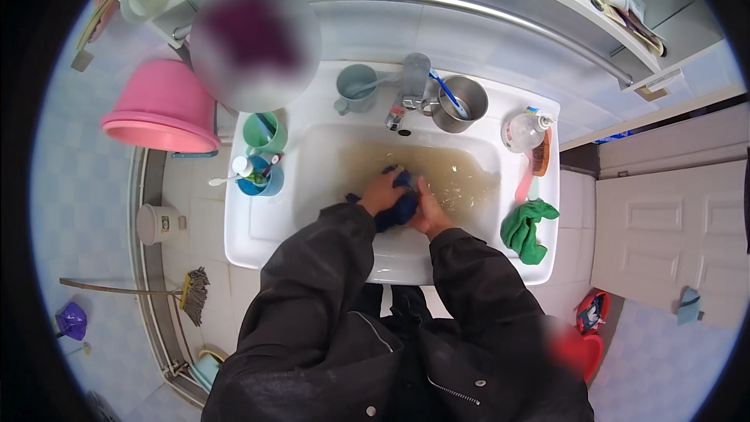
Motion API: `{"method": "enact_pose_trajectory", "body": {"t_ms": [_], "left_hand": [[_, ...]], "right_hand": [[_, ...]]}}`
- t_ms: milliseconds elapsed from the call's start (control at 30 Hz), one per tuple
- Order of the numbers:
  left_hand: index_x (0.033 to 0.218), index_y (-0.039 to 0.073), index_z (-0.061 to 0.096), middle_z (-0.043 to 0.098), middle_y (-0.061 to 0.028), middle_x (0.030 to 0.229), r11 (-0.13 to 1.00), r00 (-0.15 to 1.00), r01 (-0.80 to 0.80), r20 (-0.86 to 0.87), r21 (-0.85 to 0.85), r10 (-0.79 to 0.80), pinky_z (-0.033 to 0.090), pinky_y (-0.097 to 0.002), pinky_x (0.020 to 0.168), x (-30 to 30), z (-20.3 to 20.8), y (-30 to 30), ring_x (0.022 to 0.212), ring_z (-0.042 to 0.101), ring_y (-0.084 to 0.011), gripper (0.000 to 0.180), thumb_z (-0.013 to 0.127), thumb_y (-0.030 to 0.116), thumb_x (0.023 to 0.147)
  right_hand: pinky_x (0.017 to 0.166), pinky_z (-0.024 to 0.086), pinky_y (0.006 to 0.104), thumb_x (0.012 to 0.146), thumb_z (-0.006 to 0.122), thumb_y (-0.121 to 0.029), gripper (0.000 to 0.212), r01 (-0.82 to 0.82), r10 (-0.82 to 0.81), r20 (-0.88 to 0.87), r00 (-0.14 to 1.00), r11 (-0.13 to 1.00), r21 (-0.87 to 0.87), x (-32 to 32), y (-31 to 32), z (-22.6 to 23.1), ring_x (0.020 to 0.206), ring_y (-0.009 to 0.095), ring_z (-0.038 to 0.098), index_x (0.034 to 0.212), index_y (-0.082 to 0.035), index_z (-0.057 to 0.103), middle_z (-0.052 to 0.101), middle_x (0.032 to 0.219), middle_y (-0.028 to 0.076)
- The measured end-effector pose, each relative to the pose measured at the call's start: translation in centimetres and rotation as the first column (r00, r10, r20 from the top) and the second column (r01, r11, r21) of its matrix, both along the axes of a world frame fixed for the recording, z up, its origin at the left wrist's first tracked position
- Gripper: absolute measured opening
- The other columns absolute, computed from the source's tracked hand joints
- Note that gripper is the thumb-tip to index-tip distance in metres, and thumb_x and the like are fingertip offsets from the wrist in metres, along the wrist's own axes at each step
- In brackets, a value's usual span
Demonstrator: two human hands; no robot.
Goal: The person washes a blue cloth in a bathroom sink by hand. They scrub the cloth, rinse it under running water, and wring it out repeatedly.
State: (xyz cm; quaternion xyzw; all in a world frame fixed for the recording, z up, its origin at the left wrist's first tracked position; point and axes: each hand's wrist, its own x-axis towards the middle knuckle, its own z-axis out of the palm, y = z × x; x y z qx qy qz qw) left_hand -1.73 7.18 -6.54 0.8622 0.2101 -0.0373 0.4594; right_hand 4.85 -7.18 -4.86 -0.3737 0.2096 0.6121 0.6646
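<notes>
Both my hands are in the white sink (312, 180), which holds murky brownish water (461, 176). Between them is a bunched dark blue cloth (397, 212), wet and crumpled. My left hand (380, 192) grips its upper left part, fingers curled over it. From the other side my right hand (426, 209) closes on the cloth's right edge; some of its fingers are hidden behind the fabric. A loose end of the cloth sticks out left of my left hand. The faucet (414, 82) stands beyond my hands at the back rim.
Cups stand on the left rim: a green cup (264, 134) and a blue cup (262, 180). Behind are a grey mug (357, 86) and a metal mug (461, 105) with a toothbrush. On the right lie a pump bottle (525, 133), a brush (541, 152) and a green cloth (529, 232).
</notes>
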Motion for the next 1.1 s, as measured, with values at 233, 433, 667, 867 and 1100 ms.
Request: {"method": "enact_pose_trajectory", "body": {"t_ms": [233,433,667,867,1100], "left_hand": [[0.11,0.007,0.064,0.067,-0.0195,0.102,0.991,0.995,-0.067,-0.087,-0.118,0.057,0.049,-0.0437,0.084,0.2,8.8,-5.8,0.096,0.063,-0.0386,0.045,0.062,0.042,0.082],[0.098,0.0,0.066,0.065,-0.0246,0.096,0.945,0.92,-0.287,-0.228,0.158,0.318,0.048,-0.0463,0.081,1.6,7.2,-2.3,0.093,0.062,-0.0407,0.048,0.058,0.045,0.084],[0.102,-0.004,0.065,0.064,-0.0278,0.098,0.918,0.916,-0.395,0.091,0.027,0.391,0.048,-0.0455,0.084,-0.4,8.5,-5.7,0.095,0.061,-0.0427,0.048,0.06,0.04,0.084],[0.108,-0.005,0.063,0.056,-0.0296,0.117,0.885,0.882,-0.465,0.1,0.032,0.46,0.047,-0.0457,0.088,0.0,6.6,-2.6,0.104,0.056,-0.0419,0.049,0.062,0.039,0.084],[0.112,0.0,0.061,0.06,-0.0267,0.108,0.733,0.921,-0.366,0.113,0.573,0.372,0.047,-0.0474,0.087,-4.3,1.5,5.8,0.098,0.058,-0.0431,0.053,0.067,0.042,0.079]], "right_hand": [[0.096,0.045,0.0444,0.096,0.042,-0.053,0.049,0.001,-0.051,0.074,0.996,0.83,0.558,2.3,-1.2,-4.7,0.106,0.029,0.059,0.115,-0.01,0.057,0.062,0.114,0.013],[0.082,0.054,0.0415,0.1,0.041,-0.04,0.044,0.182,-0.149,0.178,0.973,0.965,-0.189,-0.3,0.7,-2.8,0.09,0.029,0.066,0.116,-0.001,0.056,0.065,0.105,0.013],[0.08,0.055,0.0415,0.097,0.048,-0.042,0.044,0.182,-0.193,0.067,0.979,0.973,0.138,1.0,1.5,0.8,0.091,0.028,0.065,0.112,-0.002,0.057,0.064,0.102,0.014],[0.078,0.053,0.0358,0.097,0.048,-0.044,0.045,0.125,-0.089,0.26,0.962,0.984,-0.124,0.0,2.5,2.3,0.091,0.022,0.064,0.111,-0.003,0.061,0.066,0.101,0.01],[0.077,0.045,0.0375,0.09,0.053,-0.054,0.054,-0.01,0.224,0.44,0.87,0.899,-0.438,1.5,0.6,2.0,0.096,0.018,0.057,0.126,-0.014,0.053,0.058,0.109,0.002]]}}
